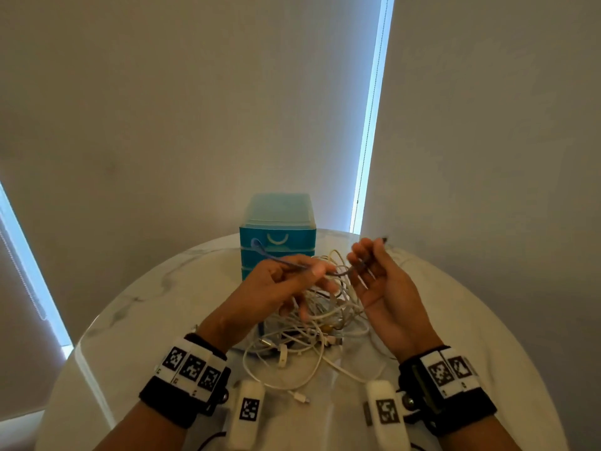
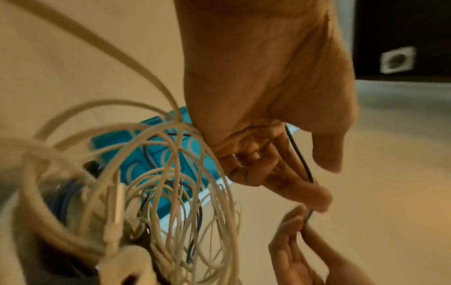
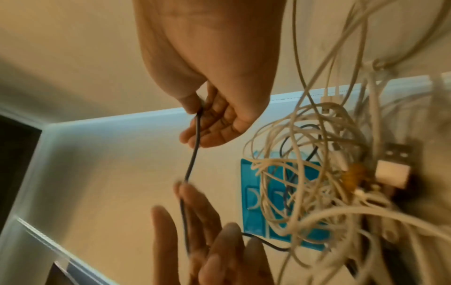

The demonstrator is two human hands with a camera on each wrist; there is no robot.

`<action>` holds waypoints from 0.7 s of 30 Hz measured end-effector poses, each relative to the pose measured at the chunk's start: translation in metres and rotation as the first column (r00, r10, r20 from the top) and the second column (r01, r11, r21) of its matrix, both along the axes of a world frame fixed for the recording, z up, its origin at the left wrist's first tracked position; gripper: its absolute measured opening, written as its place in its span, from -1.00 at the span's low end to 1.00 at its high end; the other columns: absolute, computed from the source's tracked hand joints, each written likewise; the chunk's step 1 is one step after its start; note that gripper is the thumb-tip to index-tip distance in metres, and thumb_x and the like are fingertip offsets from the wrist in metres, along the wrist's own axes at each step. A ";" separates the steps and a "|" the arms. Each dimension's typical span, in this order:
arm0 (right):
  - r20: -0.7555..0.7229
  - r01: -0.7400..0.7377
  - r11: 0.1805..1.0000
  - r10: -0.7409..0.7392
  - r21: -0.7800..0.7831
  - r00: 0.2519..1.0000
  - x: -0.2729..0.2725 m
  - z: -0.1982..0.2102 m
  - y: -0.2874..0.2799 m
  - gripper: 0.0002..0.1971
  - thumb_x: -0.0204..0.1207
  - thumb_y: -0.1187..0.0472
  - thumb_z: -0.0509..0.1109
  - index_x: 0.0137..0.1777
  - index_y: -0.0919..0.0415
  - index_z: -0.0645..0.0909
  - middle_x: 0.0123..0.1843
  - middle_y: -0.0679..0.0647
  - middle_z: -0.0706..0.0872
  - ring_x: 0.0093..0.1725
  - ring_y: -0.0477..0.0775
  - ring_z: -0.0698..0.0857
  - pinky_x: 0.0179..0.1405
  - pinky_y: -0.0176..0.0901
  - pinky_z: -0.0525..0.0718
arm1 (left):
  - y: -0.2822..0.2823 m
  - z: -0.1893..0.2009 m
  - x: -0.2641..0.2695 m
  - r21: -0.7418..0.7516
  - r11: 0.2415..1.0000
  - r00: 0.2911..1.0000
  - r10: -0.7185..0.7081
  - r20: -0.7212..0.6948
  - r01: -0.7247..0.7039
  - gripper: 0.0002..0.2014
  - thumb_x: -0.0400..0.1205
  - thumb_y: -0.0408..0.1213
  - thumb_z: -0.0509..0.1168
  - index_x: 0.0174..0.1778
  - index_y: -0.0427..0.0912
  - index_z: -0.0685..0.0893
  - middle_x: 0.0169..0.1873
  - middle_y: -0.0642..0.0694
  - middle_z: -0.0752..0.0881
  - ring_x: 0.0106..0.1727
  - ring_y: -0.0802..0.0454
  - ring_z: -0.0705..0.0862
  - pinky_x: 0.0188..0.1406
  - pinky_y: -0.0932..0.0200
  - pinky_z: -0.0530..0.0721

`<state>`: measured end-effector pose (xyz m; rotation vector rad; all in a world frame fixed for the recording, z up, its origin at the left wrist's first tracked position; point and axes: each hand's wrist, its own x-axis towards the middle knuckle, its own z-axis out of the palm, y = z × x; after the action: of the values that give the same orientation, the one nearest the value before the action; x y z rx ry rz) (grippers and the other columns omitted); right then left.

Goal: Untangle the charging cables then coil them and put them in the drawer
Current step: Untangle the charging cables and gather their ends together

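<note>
A tangle of white charging cables [image 1: 320,320] lies heaped on the round marble table [image 1: 136,320]. A thin dark cable [image 1: 279,260] is lifted out of the heap and stretched between both hands above it. My left hand [image 1: 320,271] pinches it between thumb and fingers, seen close in the left wrist view as left hand [image 2: 317,194] on the dark cable [image 2: 301,156]. My right hand [image 1: 361,255], palm up, holds the cable's other stretch, its plug end poking past the fingers. In the right wrist view my right hand [image 3: 197,110] pinches the dark cable [image 3: 191,160].
A blue plastic drawer unit [image 1: 278,236] stands behind the heap at the table's far edge, its drawers shut. White plugs and connectors [image 1: 300,398] trail toward me. Roller blinds hang behind the table. Bare marble lies left and right of the heap.
</note>
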<state>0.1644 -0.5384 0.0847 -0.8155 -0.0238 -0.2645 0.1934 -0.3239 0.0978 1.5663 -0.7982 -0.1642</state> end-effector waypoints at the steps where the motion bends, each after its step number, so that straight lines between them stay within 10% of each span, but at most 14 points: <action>1: 0.028 -0.011 0.997 0.009 0.075 1.000 0.000 0.004 -0.005 -0.76 0.86 0.04 0.32 0.14 0.17 0.75 -0.02 0.08 0.86 0.00 0.01 0.88 0.07 -0.08 0.89 | 0.003 -0.002 0.007 -0.092 0.995 0.995 0.030 -0.094 -0.039 -0.69 0.82 -0.01 0.28 0.33 -0.09 0.78 0.08 -0.09 0.89 -0.39 0.05 0.67 -0.47 0.30 0.53; 5: 0.095 -0.046 0.976 0.026 0.211 0.995 -0.001 0.008 -0.029 -0.72 0.86 0.02 0.33 -0.04 0.14 0.66 -0.39 -0.07 0.40 -0.44 -0.12 0.45 -0.30 -0.27 0.72 | 0.025 -0.005 0.040 -0.392 0.870 0.866 0.075 -0.495 -0.299 -0.70 0.75 0.09 0.37 0.14 -0.06 0.80 -0.30 0.04 0.62 -0.53 0.15 0.40 -0.59 0.27 0.25; 8: 0.103 -0.030 0.995 0.020 0.095 0.994 -0.001 0.006 -0.036 -0.72 0.86 0.02 0.32 -0.06 0.13 0.66 -0.38 -0.07 0.21 -0.52 -0.11 0.20 -0.59 -0.28 0.29 | 0.038 -0.011 0.053 -0.438 0.829 0.836 0.062 -0.545 -0.347 -0.78 0.74 0.01 0.43 0.15 -0.04 0.80 -0.33 0.08 0.56 -0.53 0.17 0.37 -0.56 0.27 0.24; 12: 0.131 -0.100 0.992 0.089 0.082 0.987 -0.005 0.009 -0.030 -0.64 0.88 -0.06 0.26 -0.12 0.10 0.60 -0.39 -0.08 0.18 -0.52 -0.11 0.13 -0.56 -0.24 0.13 | 0.037 -0.017 0.051 -0.053 0.899 0.881 0.413 -0.231 -0.436 -0.78 0.80 -0.28 0.40 0.29 0.07 0.82 0.02 -0.01 0.81 -0.23 0.10 0.70 -0.40 0.26 0.51; 16: 0.228 -0.158 0.970 0.114 0.187 0.967 -0.008 0.012 -0.034 -0.54 0.91 -0.17 0.16 -0.16 0.06 0.57 -0.41 -0.10 0.23 -0.48 -0.08 0.08 -0.58 -0.27 0.18 | 0.037 -0.028 0.058 0.364 0.887 0.958 0.279 0.068 -0.284 -0.51 0.72 -0.40 0.47 0.48 0.23 0.72 0.44 0.07 0.55 0.17 -0.02 0.76 -0.13 0.29 0.77; 19: 0.261 -0.165 0.964 0.108 0.210 0.959 -0.007 0.009 -0.032 -0.52 0.92 -0.19 0.12 -0.13 0.06 0.60 -0.42 -0.10 0.25 -0.50 -0.09 0.11 -0.59 -0.28 0.22 | 0.039 -0.034 0.065 0.456 0.829 0.946 0.281 0.158 -0.323 -0.60 0.71 -0.39 0.50 0.38 0.16 0.77 0.34 0.07 0.63 0.26 0.16 0.71 0.17 0.32 0.77; 21: 0.267 -0.150 0.965 0.089 0.215 0.960 -0.006 0.007 -0.029 -0.52 0.92 -0.20 0.10 -0.09 0.06 0.62 -0.43 -0.09 0.27 -0.52 -0.10 0.18 -0.60 -0.27 0.26 | 0.038 -0.034 0.063 0.548 0.807 0.974 0.208 0.086 -0.220 -0.63 0.73 -0.23 0.52 0.39 0.26 0.70 0.24 0.01 0.77 0.20 0.23 0.76 0.00 0.49 0.71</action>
<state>0.1587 -0.5678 0.0916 -0.5386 -0.2794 -0.2504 0.2563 -0.2858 0.0639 2.2046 -0.6062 -0.2281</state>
